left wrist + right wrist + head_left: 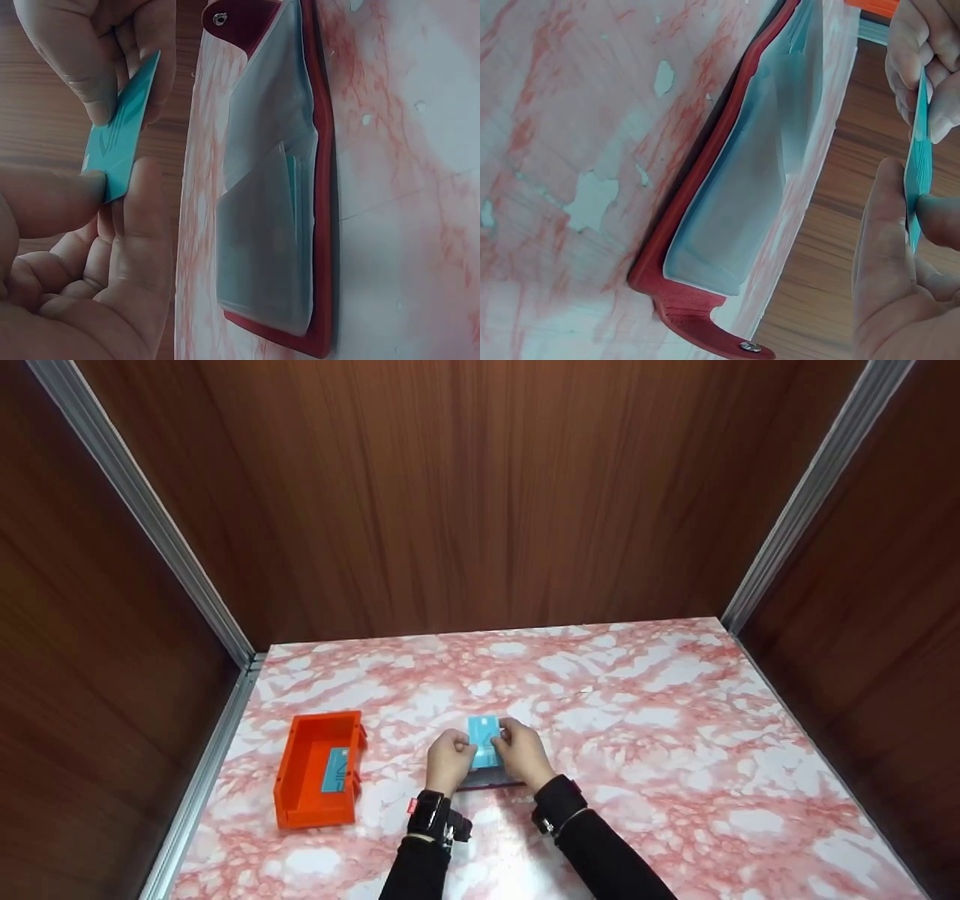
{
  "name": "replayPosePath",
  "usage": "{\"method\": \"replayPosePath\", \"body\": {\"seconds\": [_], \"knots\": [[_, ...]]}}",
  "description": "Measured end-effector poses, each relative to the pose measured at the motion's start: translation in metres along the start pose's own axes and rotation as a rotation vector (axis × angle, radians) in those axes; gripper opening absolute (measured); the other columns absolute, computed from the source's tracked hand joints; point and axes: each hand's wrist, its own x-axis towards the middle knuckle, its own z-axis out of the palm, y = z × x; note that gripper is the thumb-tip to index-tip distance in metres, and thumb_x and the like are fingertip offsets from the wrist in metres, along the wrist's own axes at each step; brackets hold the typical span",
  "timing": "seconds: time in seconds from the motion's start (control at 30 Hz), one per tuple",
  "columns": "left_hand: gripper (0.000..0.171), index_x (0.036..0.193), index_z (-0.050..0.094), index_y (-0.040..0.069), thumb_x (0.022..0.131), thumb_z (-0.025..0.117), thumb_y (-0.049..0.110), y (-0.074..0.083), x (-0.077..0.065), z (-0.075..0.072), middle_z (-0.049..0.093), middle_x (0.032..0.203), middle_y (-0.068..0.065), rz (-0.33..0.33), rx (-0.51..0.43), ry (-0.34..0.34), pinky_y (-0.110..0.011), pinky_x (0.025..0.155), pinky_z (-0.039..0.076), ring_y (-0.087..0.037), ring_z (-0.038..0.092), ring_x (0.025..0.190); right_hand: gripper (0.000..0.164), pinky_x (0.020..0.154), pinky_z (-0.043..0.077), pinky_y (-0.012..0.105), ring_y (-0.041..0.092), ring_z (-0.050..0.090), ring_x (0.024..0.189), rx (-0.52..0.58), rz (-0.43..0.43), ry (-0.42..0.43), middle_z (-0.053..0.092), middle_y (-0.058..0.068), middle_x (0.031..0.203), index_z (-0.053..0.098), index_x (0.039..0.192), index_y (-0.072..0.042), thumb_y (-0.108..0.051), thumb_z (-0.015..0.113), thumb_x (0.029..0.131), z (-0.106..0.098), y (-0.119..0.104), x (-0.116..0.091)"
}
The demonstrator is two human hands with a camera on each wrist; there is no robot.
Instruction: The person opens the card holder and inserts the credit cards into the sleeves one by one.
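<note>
Card in turquoise plastic (484,741) is held just above an open red snap-strap card wallet (323,240), pinched by the left hand (448,759) at nine o'clock and the right hand (526,754) at three. A second card (335,769) lies in the orange bin (306,761), at nine o'clock from the wallet. The step looks like aligning; sleeving would call for one hand parting a clear sleeve (259,255) while the other steers.

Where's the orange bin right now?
In the head view, the orange bin stands on the left of the table, left of the person's left hand, a blue card inside.
</note>
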Motion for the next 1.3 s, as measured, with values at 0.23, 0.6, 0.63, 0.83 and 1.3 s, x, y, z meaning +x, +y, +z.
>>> {"method": "replayPosePath", "body": {"seconds": [0.23, 0.6, 0.63, 0.83, 1.3], "knots": [[0.011, 0.089, 0.063, -0.003, 0.083, 0.071, 0.0, -0.003, 0.001, -0.001, 0.066, 0.08, -0.01, 0.015, 0.041, 0.003, -0.03, 0.058, 0.056, -0.02, 0.064, 0.07, 0.025, 0.073, 0.051, 0.038, 0.019, 0.058, 0.077, 0.04, 0.025, -0.012, 0.062, 0.005, 0.085, 0.064, 0.114, 0.005, -0.006, 0.068, 0.092, 0.0, 0.001, 0.001], [0.014, 0.085, 0.065, 0.002, 0.083, 0.076, 0.01, -0.012, 0.005, -0.011, 0.068, 0.078, -0.008, -0.022, 0.184, 0.124, -0.039, 0.072, 0.052, -0.023, 0.064, 0.072, 0.025, 0.073, 0.049, 0.037, 0.019, 0.056, 0.075, 0.015, 0.073, 0.014, 0.059, 0.003, 0.081, 0.064, 0.111, 0.006, -0.005, 0.07, 0.089, -0.001, 0.007, 0.004], [0.013, 0.085, 0.066, 0.001, 0.082, 0.076, 0.01, -0.013, 0.006, -0.012, 0.068, 0.079, -0.009, -0.019, 0.213, 0.138, -0.041, 0.073, 0.052, -0.025, 0.065, 0.075, 0.025, 0.072, 0.049, 0.038, 0.019, 0.056, 0.075, 0.004, 0.077, 0.019, 0.059, 0.003, 0.08, 0.064, 0.11, 0.006, -0.004, 0.07, 0.088, -0.001, 0.008, 0.004], [0.018, 0.089, 0.066, -0.003, 0.081, 0.076, 0.01, -0.024, 0.008, -0.016, 0.067, 0.082, -0.014, -0.018, 0.351, 0.161, -0.046, 0.077, 0.05, -0.034, 0.065, 0.08, 0.023, 0.071, 0.049, 0.039, 0.021, 0.057, 0.073, -0.053, 0.108, 0.015, 0.06, 0.004, 0.076, 0.065, 0.107, 0.006, -0.004, 0.07, 0.087, -0.002, 0.013, 0.006], [0.029, 0.093, 0.065, -0.009, 0.077, 0.077, 0.013, -0.033, 0.006, -0.017, 0.067, 0.089, -0.021, -0.092, 0.437, 0.07, -0.049, 0.082, 0.05, -0.04, 0.064, 0.087, 0.024, 0.073, 0.051, 0.043, 0.027, 0.061, 0.075, -0.137, 0.109, -0.006, 0.065, 0.009, 0.077, 0.067, 0.103, 0.008, -0.002, 0.068, 0.082, 0.003, 0.021, 0.005]]}}
